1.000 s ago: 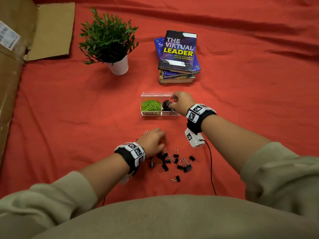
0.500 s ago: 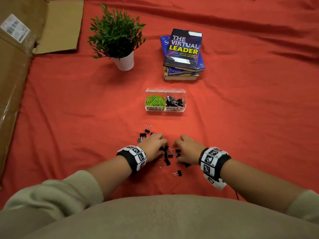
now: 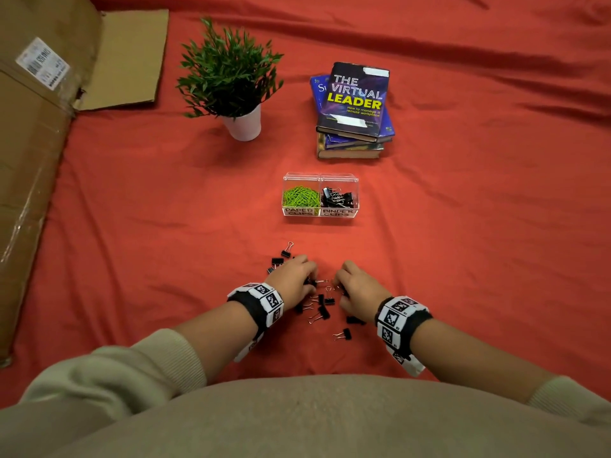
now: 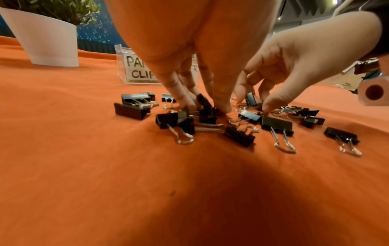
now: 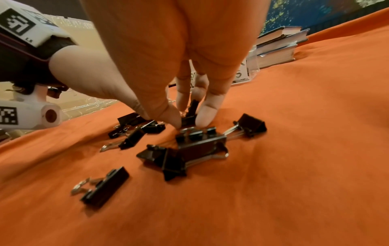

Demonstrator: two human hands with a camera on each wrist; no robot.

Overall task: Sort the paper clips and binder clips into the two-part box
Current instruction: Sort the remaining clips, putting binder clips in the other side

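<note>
A clear two-part box [image 3: 320,217] holds green paper clips [image 3: 300,196] in its left part and black binder clips [image 3: 338,197] in its right part. Several loose black binder clips [image 3: 322,310] lie on the red cloth in front of me. My left hand [image 3: 305,276] reaches down into the pile, and in the left wrist view its thumb and fingers [image 4: 185,101] pinch one binder clip [image 4: 205,102]. My right hand [image 3: 342,281] works just to the right. In the right wrist view its thumb and fingers [image 5: 207,114] pinch another upright binder clip [image 5: 192,109].
A potted plant [image 3: 231,81] and a stack of books [image 3: 355,110] stand beyond the box. A cardboard box [image 3: 36,133] lines the left side. Red cloth [image 3: 479,242] covers the whole surface.
My right hand has come back from the box's binder clip part to the loose pile. Both hands now work close together in the clips.
</note>
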